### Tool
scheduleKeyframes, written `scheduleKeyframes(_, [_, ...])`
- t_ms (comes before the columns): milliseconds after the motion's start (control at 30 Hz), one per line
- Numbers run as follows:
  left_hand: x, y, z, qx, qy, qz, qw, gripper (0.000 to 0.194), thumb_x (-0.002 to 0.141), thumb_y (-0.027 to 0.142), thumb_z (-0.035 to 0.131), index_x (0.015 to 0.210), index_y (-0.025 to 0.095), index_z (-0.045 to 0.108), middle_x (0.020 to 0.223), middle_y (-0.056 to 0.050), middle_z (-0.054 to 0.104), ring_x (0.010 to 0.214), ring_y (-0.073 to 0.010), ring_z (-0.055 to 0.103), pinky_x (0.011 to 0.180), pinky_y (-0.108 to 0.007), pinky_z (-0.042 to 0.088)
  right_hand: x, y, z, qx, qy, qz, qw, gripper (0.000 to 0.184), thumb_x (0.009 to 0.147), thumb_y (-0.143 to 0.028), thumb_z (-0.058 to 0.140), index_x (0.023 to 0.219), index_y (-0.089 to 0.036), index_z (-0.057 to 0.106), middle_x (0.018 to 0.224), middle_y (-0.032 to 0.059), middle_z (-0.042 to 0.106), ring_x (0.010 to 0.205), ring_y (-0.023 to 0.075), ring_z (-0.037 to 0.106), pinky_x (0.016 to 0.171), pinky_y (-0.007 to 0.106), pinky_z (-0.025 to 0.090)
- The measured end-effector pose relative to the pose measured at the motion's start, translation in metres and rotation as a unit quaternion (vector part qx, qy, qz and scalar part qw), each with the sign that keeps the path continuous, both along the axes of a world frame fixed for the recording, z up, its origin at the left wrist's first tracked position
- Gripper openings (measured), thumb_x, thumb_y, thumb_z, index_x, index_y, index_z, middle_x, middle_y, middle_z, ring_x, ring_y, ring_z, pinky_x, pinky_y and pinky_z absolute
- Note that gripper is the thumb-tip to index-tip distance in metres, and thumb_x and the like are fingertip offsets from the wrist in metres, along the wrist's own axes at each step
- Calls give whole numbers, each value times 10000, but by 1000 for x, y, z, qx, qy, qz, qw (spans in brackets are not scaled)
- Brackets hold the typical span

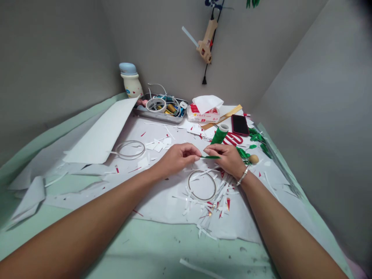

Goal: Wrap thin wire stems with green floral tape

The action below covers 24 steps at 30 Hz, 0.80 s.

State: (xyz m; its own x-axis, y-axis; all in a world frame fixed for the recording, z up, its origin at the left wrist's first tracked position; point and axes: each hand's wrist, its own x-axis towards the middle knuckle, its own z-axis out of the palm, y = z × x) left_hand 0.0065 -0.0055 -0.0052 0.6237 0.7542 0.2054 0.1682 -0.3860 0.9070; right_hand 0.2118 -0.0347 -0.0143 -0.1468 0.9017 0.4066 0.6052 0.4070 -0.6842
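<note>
Left hand [177,158] grip: closed on green strip [209,157] | right hand [227,159] grip: closed on same strip | strip: mid-air, far of thin ring [188,185] on paper-strewn surface [162,240]

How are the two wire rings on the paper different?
The far ring lies beside the big white sheet, while the near ring lies among paper strips. The far ring looks paler, and the near ring looks darker. The far ring has a loose end poking out; the near ring shows none. Both are thin, round and flat on white paper.
</note>
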Motion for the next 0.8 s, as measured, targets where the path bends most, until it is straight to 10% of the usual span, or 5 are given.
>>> scheduleKeyframes(133, [0, 4, 0, -39, -29, 69, 996, 177, 787, 283, 576, 886, 143, 620, 746, -13, 627, 632, -99, 550, 613, -230, 447, -8, -5, 1, -11, -85, 60, 995, 186, 834, -258, 563, 861, -201, 738, 801, 14, 729, 677, 131, 634, 623, 225, 453])
scheduleKeyframes(300, [-2, 7, -3, 102, 74, 174, 977, 140, 777, 230, 555, 836, 159, 660, 819, -33, 641, 706, -133, 570, 669, -265, 451, -22, -15, 8, 48, -134, 108, 984, 154, 834, -233, 575, 850, -205, 726, 791, 22, 718, 717, 130, 629, 671, 226, 446])
scheduleKeyframes(467, [-1, 2, -4, 204, 146, 76, 965, 149, 769, 148, 528, 813, 173, 669, 805, -25, 613, 740, -140, 559, 698, -272, 430, -18, -14, 11, 97, -88, 55, 990, 174, 847, -267, 572, 834, -190, 728, 719, 24, 696, 640, 121, 596, 622, 229, 434])
scheduleKeyframes(600, [1, -2, -2, 144, 105, -9, 984, 143, 777, 147, 534, 828, 176, 664, 813, -16, 617, 740, -124, 563, 698, -254, 434, -6, -5, 5, 69, -16, 6, 997, 185, 838, -294, 580, 808, -182, 725, 765, 26, 711, 661, 135, 614, 626, 239, 454])
scheduleKeyframes(800, [0, 3, -1, -25, -4, 34, 999, 155, 784, 272, 573, 855, 144, 626, 741, -13, 623, 645, -103, 550, 619, -234, 442, -2, 0, -1, -4, -45, 11, 999, 180, 829, -285, 579, 829, -197, 736, 786, 11, 728, 688, 145, 639, 635, 237, 464])
